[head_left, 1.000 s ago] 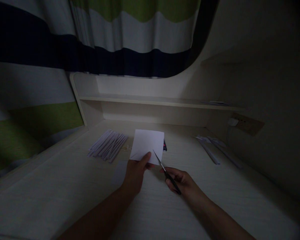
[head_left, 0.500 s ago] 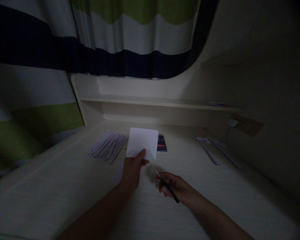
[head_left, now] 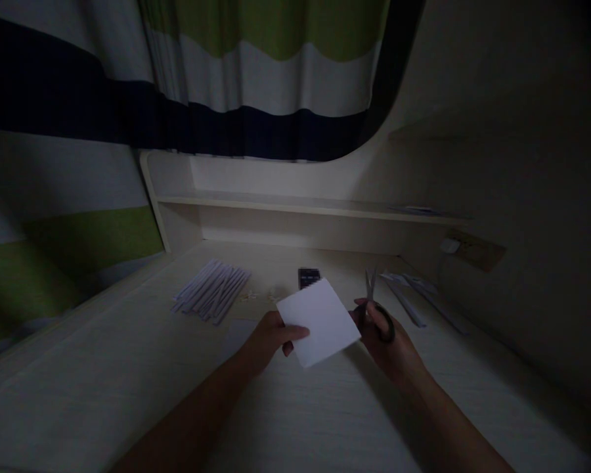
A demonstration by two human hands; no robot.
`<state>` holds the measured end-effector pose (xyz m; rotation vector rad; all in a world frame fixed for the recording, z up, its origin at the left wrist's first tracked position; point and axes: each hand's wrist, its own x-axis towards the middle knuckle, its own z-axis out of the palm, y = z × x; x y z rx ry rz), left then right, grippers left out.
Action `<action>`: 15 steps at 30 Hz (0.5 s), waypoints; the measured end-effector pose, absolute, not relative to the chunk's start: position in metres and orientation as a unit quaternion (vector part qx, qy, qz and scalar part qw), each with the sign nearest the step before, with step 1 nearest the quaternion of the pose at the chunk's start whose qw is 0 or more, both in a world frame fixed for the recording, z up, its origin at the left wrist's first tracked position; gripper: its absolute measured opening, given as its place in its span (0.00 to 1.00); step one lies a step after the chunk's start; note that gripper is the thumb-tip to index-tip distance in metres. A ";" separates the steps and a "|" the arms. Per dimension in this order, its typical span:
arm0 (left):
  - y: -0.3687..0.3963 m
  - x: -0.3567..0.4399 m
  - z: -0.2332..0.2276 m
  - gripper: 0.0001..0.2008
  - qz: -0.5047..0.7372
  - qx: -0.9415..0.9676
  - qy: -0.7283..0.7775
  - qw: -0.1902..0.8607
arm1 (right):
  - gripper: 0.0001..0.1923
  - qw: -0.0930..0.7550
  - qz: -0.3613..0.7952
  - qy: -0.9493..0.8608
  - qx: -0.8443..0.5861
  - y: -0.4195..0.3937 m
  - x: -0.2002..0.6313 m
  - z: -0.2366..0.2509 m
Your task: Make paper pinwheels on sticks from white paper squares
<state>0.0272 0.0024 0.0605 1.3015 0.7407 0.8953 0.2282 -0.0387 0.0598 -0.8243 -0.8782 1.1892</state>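
Dim room, striped curtain (head_left: 256, 79) hanging above a pale surface (head_left: 128, 381) with a shelf (head_left: 295, 203) at the back. A fan of paper strips (head_left: 211, 291) lies to the left. Left hand (head_left: 266, 341), fingers pinching the white paper sheet (head_left: 319, 322) just above the surface. Right hand (head_left: 389, 341), fingers gripping the scissors (head_left: 377, 309), blades pointing up, beside the sheet's right edge.

Both bare forearms reach forward from the bottom edge, converging toward the middle. The left hand (head_left: 270, 336) is pinched closed, thumb on top and fingers curled beneath what it grips. The right hand (head_left: 387, 341) sits just beside it, slightly farther forward, wrist turned inward, fingers closed through the loops of its tool.
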 end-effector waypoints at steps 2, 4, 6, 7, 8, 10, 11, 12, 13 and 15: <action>0.001 0.027 0.060 0.07 0.323 0.615 0.321 0.643 | 0.15 0.641 0.533 -0.413 -0.365 -0.042 0.230 0.064; -0.001 0.027 0.061 0.06 0.287 0.633 0.324 0.642 | 0.16 0.619 0.530 -0.432 -0.385 -0.042 0.231 0.063; -0.002 0.027 0.061 0.05 0.287 0.636 0.332 0.634 | 0.18 0.604 0.524 -0.441 -0.408 -0.041 0.231 0.060; -0.002 0.028 0.061 0.05 0.294 0.636 0.338 0.629 | 0.19 0.598 0.522 -0.443 -0.416 -0.040 0.230 0.059; -0.002 0.028 0.061 0.05 0.304 0.633 0.345 0.623 | 0.19 0.594 0.522 -0.444 -0.421 -0.040 0.229 0.058; -0.001 0.029 0.059 0.05 0.324 0.622 0.362 0.614 | 0.20 0.591 0.524 -0.444 -0.423 -0.039 0.227 0.057; 0.001 0.029 0.058 0.05 0.333 0.613 0.369 0.614 | 0.20 0.591 0.524 -0.446 -0.422 -0.039 0.225 0.056; 0.002 0.030 0.057 0.06 0.344 0.602 0.374 0.616 | 0.20 0.591 0.523 -0.447 -0.421 -0.039 0.224 0.056; 0.003 0.030 0.056 0.07 0.355 0.590 0.380 0.618 | 0.20 0.590 0.522 -0.449 -0.421 -0.039 0.222 0.055; 0.006 0.031 0.053 0.09 0.377 0.575 0.391 0.612 | 0.22 0.590 0.519 -0.449 -0.425 -0.038 0.220 0.053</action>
